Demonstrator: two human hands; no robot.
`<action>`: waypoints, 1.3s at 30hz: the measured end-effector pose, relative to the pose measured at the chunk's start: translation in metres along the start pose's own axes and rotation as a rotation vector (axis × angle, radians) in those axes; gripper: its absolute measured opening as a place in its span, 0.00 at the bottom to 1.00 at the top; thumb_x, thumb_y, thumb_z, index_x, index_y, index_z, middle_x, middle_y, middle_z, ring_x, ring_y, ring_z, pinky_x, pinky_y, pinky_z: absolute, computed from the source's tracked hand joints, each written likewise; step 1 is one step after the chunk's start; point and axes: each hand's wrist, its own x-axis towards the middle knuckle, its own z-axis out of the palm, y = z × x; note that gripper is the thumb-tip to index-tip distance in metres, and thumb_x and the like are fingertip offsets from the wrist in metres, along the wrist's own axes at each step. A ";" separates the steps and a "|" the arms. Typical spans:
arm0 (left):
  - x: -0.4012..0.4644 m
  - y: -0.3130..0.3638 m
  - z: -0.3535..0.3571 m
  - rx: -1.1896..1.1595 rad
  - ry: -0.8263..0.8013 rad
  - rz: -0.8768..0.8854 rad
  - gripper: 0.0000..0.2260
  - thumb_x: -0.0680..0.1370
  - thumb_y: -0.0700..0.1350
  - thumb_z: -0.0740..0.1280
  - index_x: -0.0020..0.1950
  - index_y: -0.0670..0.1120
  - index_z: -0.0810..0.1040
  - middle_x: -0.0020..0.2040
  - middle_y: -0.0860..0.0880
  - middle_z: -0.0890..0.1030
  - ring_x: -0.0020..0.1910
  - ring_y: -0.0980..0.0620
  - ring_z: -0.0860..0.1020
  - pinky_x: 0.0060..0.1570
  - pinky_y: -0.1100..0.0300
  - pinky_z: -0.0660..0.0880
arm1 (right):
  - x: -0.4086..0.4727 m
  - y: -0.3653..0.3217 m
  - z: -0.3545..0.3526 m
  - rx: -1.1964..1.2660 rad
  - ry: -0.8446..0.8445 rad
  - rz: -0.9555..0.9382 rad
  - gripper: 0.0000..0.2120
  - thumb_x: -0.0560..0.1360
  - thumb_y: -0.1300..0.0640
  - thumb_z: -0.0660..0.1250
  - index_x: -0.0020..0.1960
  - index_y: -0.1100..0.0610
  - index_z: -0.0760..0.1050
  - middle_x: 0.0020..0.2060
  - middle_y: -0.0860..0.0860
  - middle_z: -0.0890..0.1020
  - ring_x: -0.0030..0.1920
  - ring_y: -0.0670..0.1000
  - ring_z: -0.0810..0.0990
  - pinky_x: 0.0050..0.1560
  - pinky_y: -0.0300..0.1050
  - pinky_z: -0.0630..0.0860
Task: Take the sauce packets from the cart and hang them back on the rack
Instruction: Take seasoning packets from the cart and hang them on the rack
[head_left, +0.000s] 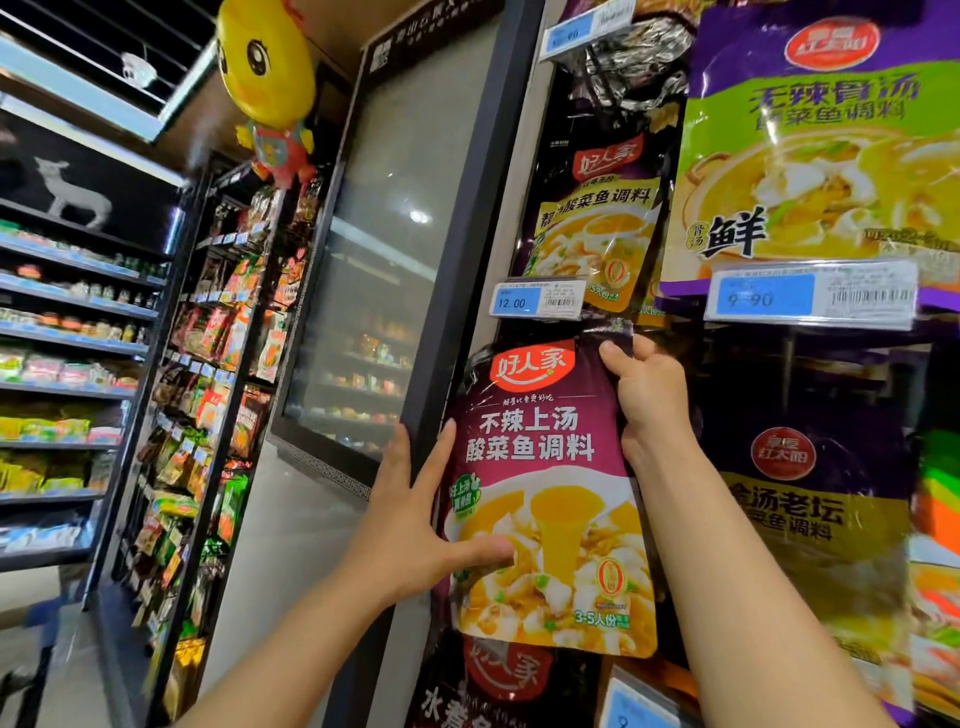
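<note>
A large purple and yellow sauce packet (545, 467) is held up against the rack, just under the 12.00 price tag (537, 299). My right hand (647, 395) pinches the packet's top right corner, thumb on the front. My left hand (415, 525) holds its left edge, thumb pressed on the lower front and fingers spread behind and along the side. The rack's hook is hidden behind the packet's top. The cart is out of view.
Other sauce packets hang all around: a dark one above (597, 218), a green and purple one at upper right (815, 145), a purple one at right (795, 509), another below (498, 686). A glass-door fridge (384, 249) stands left of the rack. Shelves line the aisle at left (72, 374).
</note>
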 end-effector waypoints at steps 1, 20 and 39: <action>0.000 0.001 0.001 0.008 0.004 0.001 0.54 0.50 0.79 0.61 0.67 0.73 0.33 0.74 0.55 0.30 0.75 0.50 0.36 0.72 0.48 0.48 | 0.002 0.001 0.002 -0.048 0.025 -0.022 0.07 0.78 0.60 0.62 0.56 0.57 0.74 0.44 0.56 0.82 0.41 0.54 0.83 0.41 0.50 0.82; 0.003 -0.009 0.012 0.140 0.082 0.044 0.46 0.58 0.79 0.53 0.73 0.66 0.43 0.73 0.54 0.27 0.74 0.51 0.34 0.72 0.50 0.51 | 0.033 0.046 -0.018 -0.443 0.436 0.130 0.17 0.75 0.50 0.64 0.57 0.60 0.77 0.54 0.57 0.80 0.54 0.59 0.79 0.55 0.55 0.77; -0.167 -0.032 -0.036 -0.114 0.281 -0.006 0.13 0.74 0.52 0.66 0.58 0.57 0.75 0.53 0.62 0.76 0.53 0.65 0.75 0.49 0.75 0.69 | -0.207 0.031 0.021 -0.426 -0.532 -0.087 0.21 0.70 0.51 0.72 0.61 0.48 0.72 0.59 0.45 0.75 0.60 0.44 0.74 0.60 0.38 0.72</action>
